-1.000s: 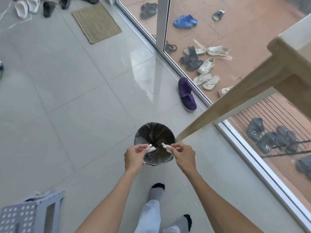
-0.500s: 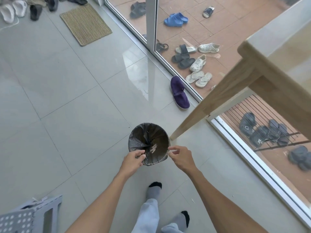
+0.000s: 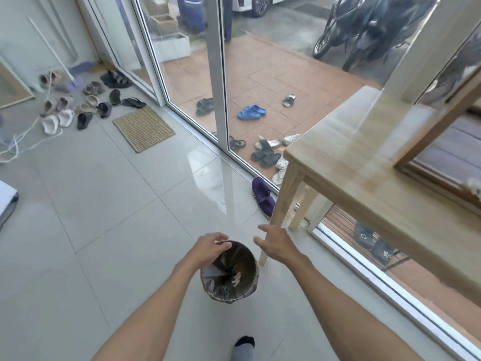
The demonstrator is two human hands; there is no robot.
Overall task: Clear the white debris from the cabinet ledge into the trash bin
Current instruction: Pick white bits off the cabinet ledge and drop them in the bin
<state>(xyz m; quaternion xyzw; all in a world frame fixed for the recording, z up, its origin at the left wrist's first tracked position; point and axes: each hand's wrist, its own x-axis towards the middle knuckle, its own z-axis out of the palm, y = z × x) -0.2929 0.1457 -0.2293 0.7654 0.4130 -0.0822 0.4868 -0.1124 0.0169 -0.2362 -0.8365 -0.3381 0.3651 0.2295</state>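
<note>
Black plastic lines the round trash bin [image 3: 229, 272] on the glossy grey tiled floor [image 3: 104, 209]; white debris [image 3: 236, 276] lies crumpled inside it. Left hand [image 3: 209, 247] rests curled at the bin's far rim, its fingers [image 3: 224, 244] half closed, apparently holding nothing. Right hand [image 3: 277, 244], just right of the bin, is spread open and empty. Right of the bin stands a pale wooden bench [image 3: 364, 162]. Best checked next, I judge: any scraps left on its ledge.
</note>
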